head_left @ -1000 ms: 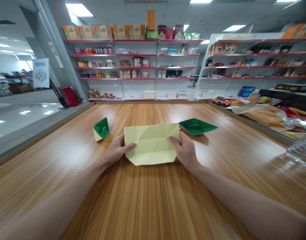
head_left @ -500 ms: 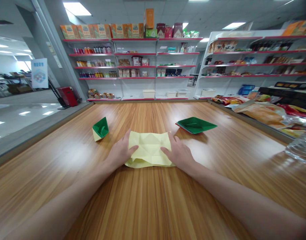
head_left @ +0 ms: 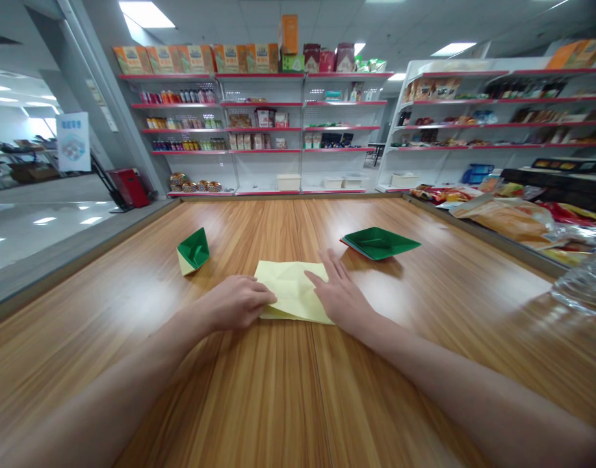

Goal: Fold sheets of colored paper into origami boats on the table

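A creased sheet of pale yellow paper (head_left: 294, 290) lies folded over on the wooden table (head_left: 278, 390), its near edge slightly lifted. My left hand (head_left: 242, 300) is closed on the paper's left side, with thumb and fingers at the near-left edge. Across the right side rests my right hand (head_left: 339, 289), fingers spread and stretched out, touching the sheet. Beyond the left hand stands a small folded paper piece (head_left: 194, 250), green inside and pale yellow outside. Behind the right hand sits a green folded paper boat (head_left: 379, 243) with a reddish edge underneath.
Packaged snacks (head_left: 507, 218) are heaped along the table's right side, near a clear plastic item (head_left: 583, 286). A raised rim (head_left: 298, 195) borders the table. Stocked shelves (head_left: 263, 130) stand behind it, and a sign (head_left: 74, 142) is at the left.
The yellow paper has come down from being held up to lying on the table, folded over. My left hand has closed at its near-left edge; my right hand has spread its fingers over it.
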`<action>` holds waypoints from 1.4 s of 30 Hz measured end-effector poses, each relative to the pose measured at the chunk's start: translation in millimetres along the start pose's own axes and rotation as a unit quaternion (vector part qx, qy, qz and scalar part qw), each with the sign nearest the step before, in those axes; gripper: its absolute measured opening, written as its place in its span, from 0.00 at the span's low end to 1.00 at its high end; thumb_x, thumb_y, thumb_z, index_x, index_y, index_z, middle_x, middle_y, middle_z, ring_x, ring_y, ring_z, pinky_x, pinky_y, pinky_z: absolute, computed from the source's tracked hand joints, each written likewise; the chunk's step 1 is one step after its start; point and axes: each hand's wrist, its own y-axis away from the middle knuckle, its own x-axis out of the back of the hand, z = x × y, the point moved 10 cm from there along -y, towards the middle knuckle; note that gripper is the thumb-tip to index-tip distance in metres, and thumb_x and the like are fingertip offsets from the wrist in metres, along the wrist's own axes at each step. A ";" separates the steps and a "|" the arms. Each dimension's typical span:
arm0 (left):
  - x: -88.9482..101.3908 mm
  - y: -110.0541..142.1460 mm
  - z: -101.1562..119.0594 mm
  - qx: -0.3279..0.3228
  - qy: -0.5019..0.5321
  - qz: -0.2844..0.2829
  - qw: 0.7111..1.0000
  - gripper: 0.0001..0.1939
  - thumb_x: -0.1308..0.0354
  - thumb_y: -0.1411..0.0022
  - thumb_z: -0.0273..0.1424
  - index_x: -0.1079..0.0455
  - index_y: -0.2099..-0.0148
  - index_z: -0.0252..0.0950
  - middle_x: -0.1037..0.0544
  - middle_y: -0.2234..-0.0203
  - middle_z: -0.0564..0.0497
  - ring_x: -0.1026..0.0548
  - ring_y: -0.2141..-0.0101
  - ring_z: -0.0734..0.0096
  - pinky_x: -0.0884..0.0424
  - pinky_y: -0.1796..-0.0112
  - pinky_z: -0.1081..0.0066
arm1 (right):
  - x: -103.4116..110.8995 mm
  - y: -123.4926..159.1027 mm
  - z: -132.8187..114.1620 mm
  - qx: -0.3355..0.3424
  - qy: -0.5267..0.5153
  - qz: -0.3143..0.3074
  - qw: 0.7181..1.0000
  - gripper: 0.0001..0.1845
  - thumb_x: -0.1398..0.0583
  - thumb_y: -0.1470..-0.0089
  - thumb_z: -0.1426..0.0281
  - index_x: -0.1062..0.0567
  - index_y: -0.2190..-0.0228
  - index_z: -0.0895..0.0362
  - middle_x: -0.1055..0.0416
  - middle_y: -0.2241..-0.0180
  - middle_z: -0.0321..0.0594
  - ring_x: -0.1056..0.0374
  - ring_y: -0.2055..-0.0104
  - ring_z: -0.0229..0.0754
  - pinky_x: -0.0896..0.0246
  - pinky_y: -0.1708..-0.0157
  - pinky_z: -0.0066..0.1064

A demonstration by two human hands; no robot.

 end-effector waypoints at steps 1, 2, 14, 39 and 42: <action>-3.8 0.5 -1.3 -0.002 0.008 -0.014 1.000 0.16 0.49 0.42 0.24 0.28 0.53 0.41 0.20 0.63 0.49 0.23 0.63 0.66 0.31 0.60 0.68 | -8.1 0.6 -5.5 0.035 -0.019 -0.037 0.999 0.28 0.50 0.46 0.81 0.37 0.44 0.56 0.57 0.35 0.48 0.65 0.33 0.52 0.61 0.38 0.46; -7.2 1.0 -2.7 -0.002 0.019 -0.030 0.999 0.18 0.49 0.43 0.22 0.29 0.53 0.42 0.20 0.62 0.49 0.23 0.63 0.66 0.31 0.61 0.69 | -15.4 2.0 -9.8 0.062 -0.038 -0.073 0.995 0.31 0.52 0.47 0.83 0.39 0.42 0.57 0.57 0.35 0.48 0.64 0.33 0.49 0.60 0.38 0.43; -17.6 -9.9 8.4 0.129 0.032 -0.072 0.989 0.17 0.56 0.38 0.29 0.25 0.61 0.33 0.27 0.51 0.39 0.37 0.43 0.54 0.41 0.45 0.58 | -2.7 23.1 -68.7 0.191 -0.134 -0.173 0.957 0.28 0.53 0.38 0.60 0.49 0.38 0.47 0.61 0.34 0.38 0.72 0.33 0.58 0.69 0.39 0.56; -44.7 -11.7 34.9 0.102 0.052 -0.104 0.988 0.35 0.59 0.36 0.45 0.67 0.32 0.41 0.56 0.34 0.43 0.57 0.36 0.51 0.56 0.42 0.47 | -9.2 23.1 -70.8 0.130 -0.148 -0.154 0.968 0.40 0.56 0.40 0.52 0.61 0.36 0.63 0.67 0.34 0.48 0.71 0.33 0.48 0.68 0.36 0.46; -44.1 -11.7 31.8 0.110 0.054 -0.098 0.988 0.36 0.59 0.36 0.47 0.67 0.32 0.41 0.55 0.35 0.43 0.57 0.36 0.52 0.56 0.42 0.48 | -12.6 21.9 -64.7 0.125 -0.147 -0.158 0.968 0.41 0.56 0.40 0.51 0.63 0.36 0.62 0.68 0.34 0.47 0.71 0.33 0.48 0.69 0.36 0.46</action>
